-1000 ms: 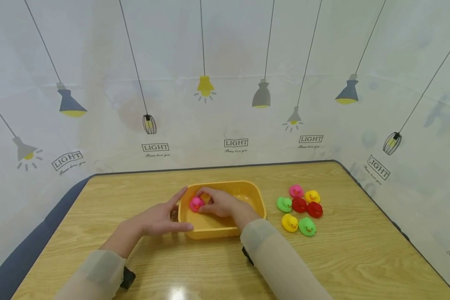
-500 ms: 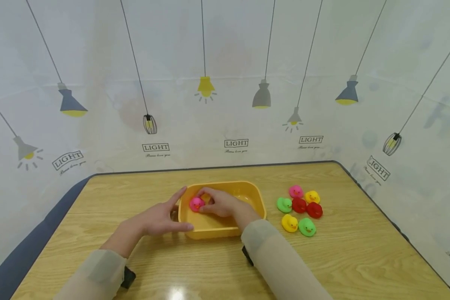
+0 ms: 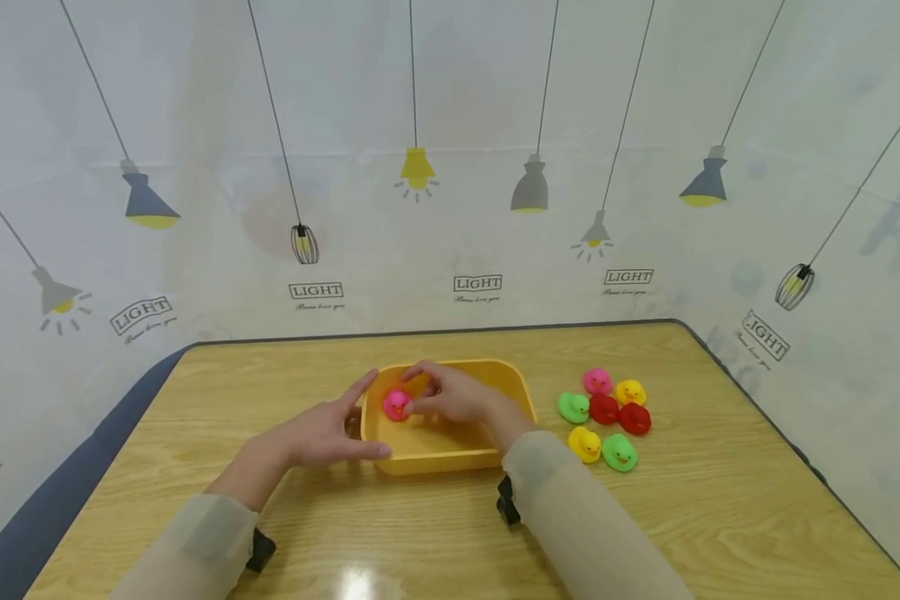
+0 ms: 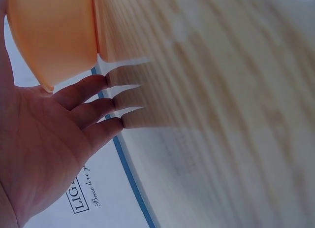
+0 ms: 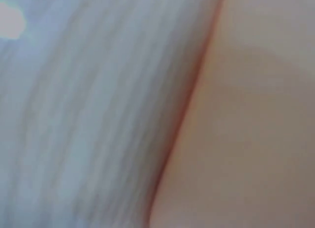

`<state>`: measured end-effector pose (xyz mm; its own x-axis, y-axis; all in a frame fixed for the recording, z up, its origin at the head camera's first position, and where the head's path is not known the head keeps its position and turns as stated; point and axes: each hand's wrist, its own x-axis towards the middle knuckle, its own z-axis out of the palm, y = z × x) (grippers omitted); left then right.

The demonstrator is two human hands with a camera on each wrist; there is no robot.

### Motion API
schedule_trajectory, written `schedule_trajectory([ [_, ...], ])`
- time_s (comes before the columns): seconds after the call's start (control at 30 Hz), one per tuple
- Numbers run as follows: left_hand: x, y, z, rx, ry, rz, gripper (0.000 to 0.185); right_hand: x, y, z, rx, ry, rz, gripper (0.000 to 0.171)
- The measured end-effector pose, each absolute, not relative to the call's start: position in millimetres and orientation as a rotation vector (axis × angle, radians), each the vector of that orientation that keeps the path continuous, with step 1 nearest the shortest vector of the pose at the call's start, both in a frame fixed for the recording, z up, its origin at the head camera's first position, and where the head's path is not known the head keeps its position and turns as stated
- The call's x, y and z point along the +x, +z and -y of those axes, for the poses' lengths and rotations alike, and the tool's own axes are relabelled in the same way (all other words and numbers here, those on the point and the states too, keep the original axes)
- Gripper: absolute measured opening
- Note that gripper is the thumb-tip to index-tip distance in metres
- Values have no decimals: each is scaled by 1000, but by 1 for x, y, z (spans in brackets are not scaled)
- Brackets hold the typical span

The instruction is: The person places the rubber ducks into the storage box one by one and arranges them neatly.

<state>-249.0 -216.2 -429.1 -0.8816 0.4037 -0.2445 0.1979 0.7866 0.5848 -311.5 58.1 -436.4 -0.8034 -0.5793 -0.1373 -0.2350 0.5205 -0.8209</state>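
Note:
A pink rubber duck [image 3: 397, 406] sits at the left end inside a yellow-orange plastic basin [image 3: 450, 461]. My right hand [image 3: 457, 395] is over the basin just right of the duck, its thumb and index finger spread apart with the thumb tip close by the duck. My left hand [image 3: 322, 433] rests against the basin's left end, thumb at the near corner and index finger at the far corner. In the left wrist view, its other fingers [image 4: 93, 110] reach down to the table beside the basin [image 4: 54, 36]. The right wrist view shows only the basin's outer wall [image 5: 246, 139], blurred.
Right of the basin lies a loose group of rubber ducks: pink [image 3: 597, 382], yellow [image 3: 585, 445], green [image 3: 619, 452] and red [image 3: 634, 418]. They stand on a wood-grain table [image 3: 390, 533]. A lamp-printed curtain [image 3: 465, 208] hangs behind the table's far edge.
My right hand has let go of the pink duck and drawn slightly right and up, its fingers parting. The left hand keeps its place on the basin. The head view has shifted slightly.

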Motion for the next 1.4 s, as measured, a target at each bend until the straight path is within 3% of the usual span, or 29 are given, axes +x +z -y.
schedule_trajectory([
  [0.33, -250, -431, 217, 463, 801, -2620, 125, -302, -395, -97, -758, -1260, -2389, 39],
  [0.67, -250, -430, 218, 474, 802, -2625, 127, -279, -377, -174, -729, -1328, -2435, 28],
  [1.4, -249, -426, 216, 431, 808, -2612, 127, -230, -408, -358, -437, -1217, -2730, 32],
])
